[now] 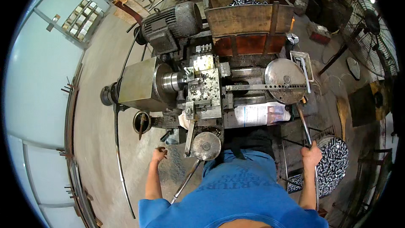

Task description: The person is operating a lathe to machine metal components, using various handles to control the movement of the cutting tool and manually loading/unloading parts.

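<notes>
My right hand (311,155) is wrapped round a long metal lever (304,122), which runs up to a round steel disc (283,69) at the right end of a small lathe. My left hand (159,154) is raised left of the lathe bed with its fingers curled in; whatever they may hold is too small to name. Nearest to it is a dark-handled tool or fitting (166,135) by the bed. The lathe's steel spindle nose (171,82) faces a tool slide (207,86) strewn with metal chips. A second disc (206,145) carries another lever (186,181) by my left side.
A wooden bin (249,19) of small metal parts stands behind the lathe. Beside my right arm, a round basket (345,160) is heaped with similar parts. An electric motor (173,23) sits at the back. A floor fan (371,21) stands at far right; a long bar (119,152) slants down at left.
</notes>
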A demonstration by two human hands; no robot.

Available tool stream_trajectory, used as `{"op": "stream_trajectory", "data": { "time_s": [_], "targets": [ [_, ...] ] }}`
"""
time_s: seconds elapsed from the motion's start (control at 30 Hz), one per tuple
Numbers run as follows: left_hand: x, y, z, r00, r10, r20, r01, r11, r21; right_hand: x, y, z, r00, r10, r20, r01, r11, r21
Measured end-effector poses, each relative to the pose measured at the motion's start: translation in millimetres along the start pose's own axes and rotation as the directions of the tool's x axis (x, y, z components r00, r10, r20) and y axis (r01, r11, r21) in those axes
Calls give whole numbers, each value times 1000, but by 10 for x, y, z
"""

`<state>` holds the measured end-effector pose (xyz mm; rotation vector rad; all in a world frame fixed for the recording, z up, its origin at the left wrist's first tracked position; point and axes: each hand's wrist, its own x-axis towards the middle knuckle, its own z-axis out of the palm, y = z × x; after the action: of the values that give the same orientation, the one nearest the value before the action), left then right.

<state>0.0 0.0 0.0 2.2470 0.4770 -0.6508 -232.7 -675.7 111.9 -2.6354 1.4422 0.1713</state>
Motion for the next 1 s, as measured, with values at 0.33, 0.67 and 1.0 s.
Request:
{"op": "stream_trajectory", "data": {
  "time_s": [0.33,0.67,1.0],
  "targets": [
    [468,653,-14,946,305,-113,-193,806,559,1957,180,-521,930,18,-367,-119,960,-255],
    [382,466,913,863,219,-455,-9,907,420,1353,-351,-625,815,-244,-526,282,959,-8],
    [367,299,70,986,160,-48,-118,873,473,486,-2638,-1457,348,-774,-529,927,200,317]
  ]
}}
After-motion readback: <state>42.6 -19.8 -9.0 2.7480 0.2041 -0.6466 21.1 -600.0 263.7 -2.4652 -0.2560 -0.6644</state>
